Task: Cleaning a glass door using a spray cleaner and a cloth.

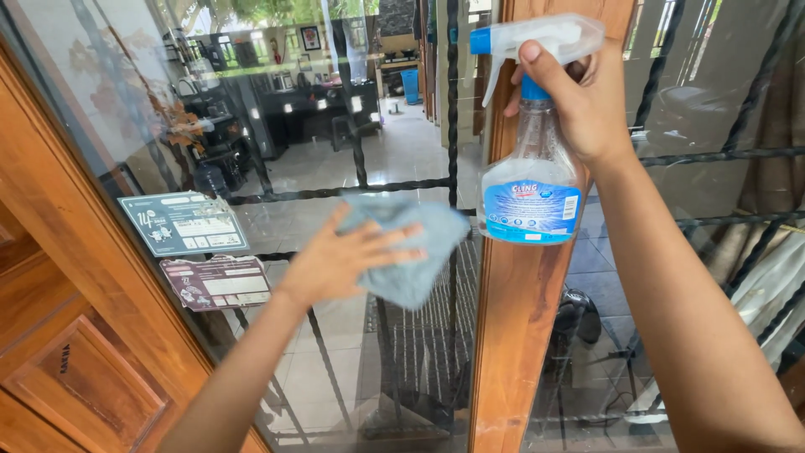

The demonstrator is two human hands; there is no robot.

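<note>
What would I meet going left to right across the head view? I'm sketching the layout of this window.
Wooden door panel → two stickers on the glass → left hand → blue cloth → wooden frame post → barred right pane.

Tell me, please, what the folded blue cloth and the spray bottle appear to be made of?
The folded blue cloth under the left hand looks like soft, matte microfibre, judging by its fuzzy nap. The clear spray bottle in the right hand seems glossy, see-through plastic.
</note>
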